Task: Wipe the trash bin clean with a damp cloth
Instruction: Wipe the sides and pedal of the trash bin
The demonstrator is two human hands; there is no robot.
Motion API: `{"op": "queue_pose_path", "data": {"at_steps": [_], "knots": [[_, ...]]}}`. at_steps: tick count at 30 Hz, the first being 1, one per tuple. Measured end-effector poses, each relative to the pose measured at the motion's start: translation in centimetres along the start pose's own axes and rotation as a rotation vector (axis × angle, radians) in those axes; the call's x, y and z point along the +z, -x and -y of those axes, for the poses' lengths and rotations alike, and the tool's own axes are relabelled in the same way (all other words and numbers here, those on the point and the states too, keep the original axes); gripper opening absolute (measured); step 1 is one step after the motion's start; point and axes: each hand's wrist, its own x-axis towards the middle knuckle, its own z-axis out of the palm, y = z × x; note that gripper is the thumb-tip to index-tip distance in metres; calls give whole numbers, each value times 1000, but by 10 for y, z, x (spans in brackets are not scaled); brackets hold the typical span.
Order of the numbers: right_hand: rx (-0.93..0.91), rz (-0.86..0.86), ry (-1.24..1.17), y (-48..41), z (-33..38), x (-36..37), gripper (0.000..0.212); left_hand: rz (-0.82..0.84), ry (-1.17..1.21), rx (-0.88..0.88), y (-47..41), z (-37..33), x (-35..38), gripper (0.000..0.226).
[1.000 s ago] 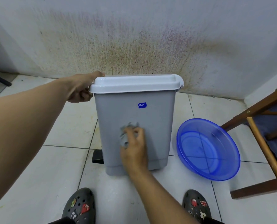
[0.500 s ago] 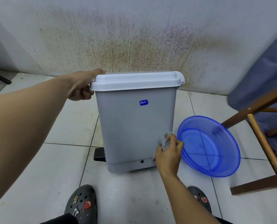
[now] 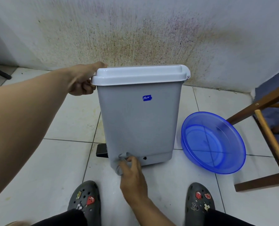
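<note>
A grey pedal trash bin (image 3: pixel 140 121) with a white lid (image 3: pixel 138 75) stands upright on the tiled floor, a small blue sticker on its front. My left hand (image 3: pixel 82 82) grips the lid's left edge. My right hand (image 3: pixel 132 175) holds a bunched grey cloth (image 3: pixel 119 165) and presses it against the bin's bottom left corner. The black pedal (image 3: pixel 101 150) sticks out on the bin's left side near the floor.
A blue plastic basin (image 3: pixel 212 142) holding water sits on the floor right of the bin. A wooden chair frame (image 3: pixel 265 139) with dark blue fabric stands at the far right. A stained wall rises behind the bin. My two dark clogs are at the bottom.
My right hand has swept the cloth from the bin's lower right edge across to its bottom left corner. My left hand has kept its grip on the lid.
</note>
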Motion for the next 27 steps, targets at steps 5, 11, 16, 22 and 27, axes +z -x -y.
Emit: {"op": "queue_pose_path", "data": {"at_steps": [5,11,16,22,27], "knots": [[264,-241,-33,-6,-47,-33,50,-25,-16,4,1,-1,1,43],[487,-338,-118,-16,-79,-61,56,-20,-18,18,1,0,0,42],[623,-412,-389,-20,-70,-71,44,-25,-9,11,-3,2,-1,38],[518,-592,-469,-52,-45,-105,42,-27,-43,-6,-8,2,-5,50],[314,-689,-396,-99,-12,-146,46,-10,-80,-11,-6,1,-6,55]]}}
